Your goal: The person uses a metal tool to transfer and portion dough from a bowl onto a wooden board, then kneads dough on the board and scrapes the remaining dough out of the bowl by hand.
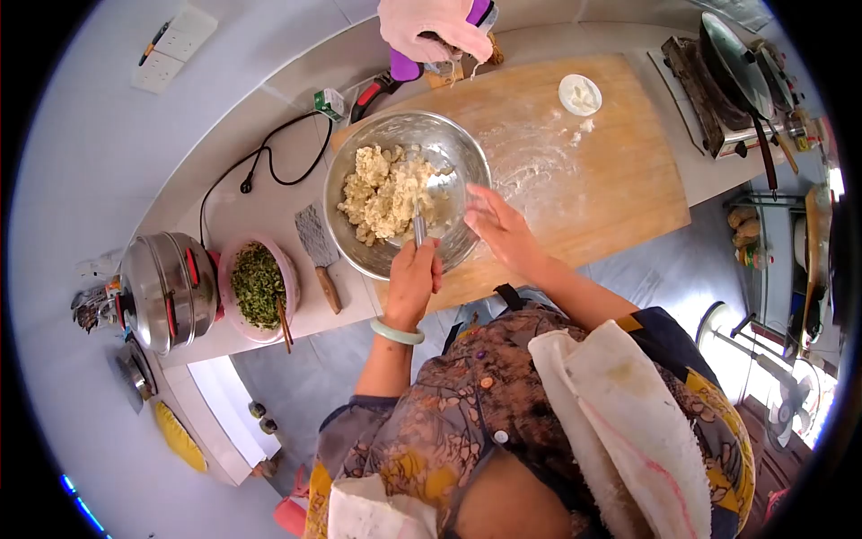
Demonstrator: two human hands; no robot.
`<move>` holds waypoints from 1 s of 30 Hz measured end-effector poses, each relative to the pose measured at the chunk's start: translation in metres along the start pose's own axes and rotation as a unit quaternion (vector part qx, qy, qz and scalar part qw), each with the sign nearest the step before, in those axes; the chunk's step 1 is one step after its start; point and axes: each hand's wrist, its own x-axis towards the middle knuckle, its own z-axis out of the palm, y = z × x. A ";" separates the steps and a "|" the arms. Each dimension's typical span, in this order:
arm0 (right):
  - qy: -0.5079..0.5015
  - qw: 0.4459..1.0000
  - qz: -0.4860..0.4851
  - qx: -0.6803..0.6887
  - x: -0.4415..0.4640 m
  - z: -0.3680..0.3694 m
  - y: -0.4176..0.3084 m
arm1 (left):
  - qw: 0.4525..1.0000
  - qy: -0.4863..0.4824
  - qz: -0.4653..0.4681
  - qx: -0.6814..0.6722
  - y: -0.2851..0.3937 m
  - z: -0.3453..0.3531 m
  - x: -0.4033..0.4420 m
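Observation:
A large steel bowl (pixel 344 235) sits partly on the wooden board, with lumpy, pale, shaggy dough (pixel 382 193) in its left and middle part. My left hand (pixel 415 277), a pale green bangle on its wrist, is closed round the metal handle (pixel 419 226) of a utensil at the bowl's near side. The utensil's far end is in the dough, so its kind is hidden. At the bowl's right rim, my right hand (pixel 503 229) has its fingers apart and holds nothing; whether it touches the rim I cannot tell.
The floury wooden board (pixel 620 171) bears a small white dish (pixel 580 94). Left of the bowl lie a cleaver (pixel 316 242), a pink basin (pixel 289 269) of chopped greens with chopsticks, and a steel steamer pot (pixel 166 287). A stove with a pan (pixel 732 67) stands far right.

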 end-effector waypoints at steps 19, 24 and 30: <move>-0.030 0.965 0.089 0.244 0.045 -0.002 -0.007 | 0.953 -0.029 -0.019 -0.300 0.000 0.047 -0.025; -0.087 0.950 0.097 0.282 0.049 -0.003 -0.011 | 0.933 -0.030 -0.019 -0.357 0.001 0.036 -0.027; -0.158 0.957 0.075 0.232 0.050 -0.009 -0.013 | 0.904 -0.033 -0.016 -0.426 -0.009 0.027 -0.020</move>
